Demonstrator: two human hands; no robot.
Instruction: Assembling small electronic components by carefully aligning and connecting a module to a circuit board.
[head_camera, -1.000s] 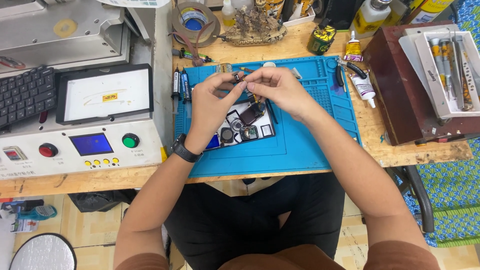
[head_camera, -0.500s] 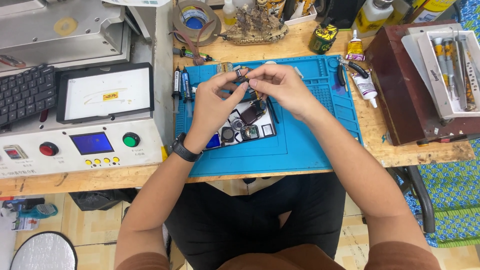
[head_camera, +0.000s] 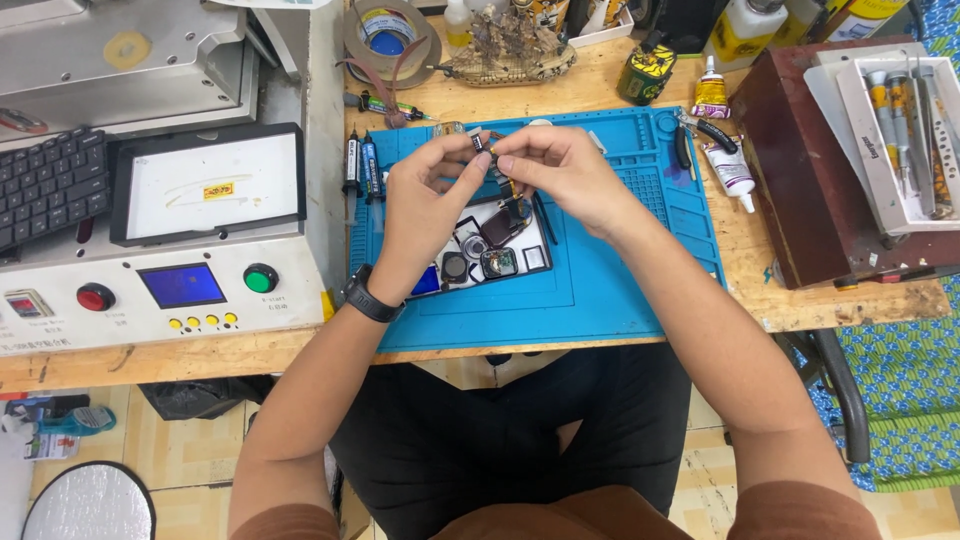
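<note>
Both my hands are raised together over the far part of a blue work mat (head_camera: 620, 280). My left hand (head_camera: 425, 205) and my right hand (head_camera: 555, 165) pinch the same small dark part (head_camera: 484, 146) between their fingertips. Below them on the mat lies a small white tray (head_camera: 535, 258) with several little round and square dark parts (head_camera: 497, 262). A black watch sits on my left wrist (head_camera: 367, 297).
A white machine (head_camera: 180, 290) with red and green buttons, a blue display and a flat pad stands at the left, with a keyboard (head_camera: 50, 185) behind. Tape rolls (head_camera: 388, 35), glue tubes (head_camera: 722, 160) and a brown box (head_camera: 820, 160) holding a tool tray (head_camera: 900, 130) line the bench.
My hands have stayed together over the mat, with only slight shifts of the fingers around the small part.
</note>
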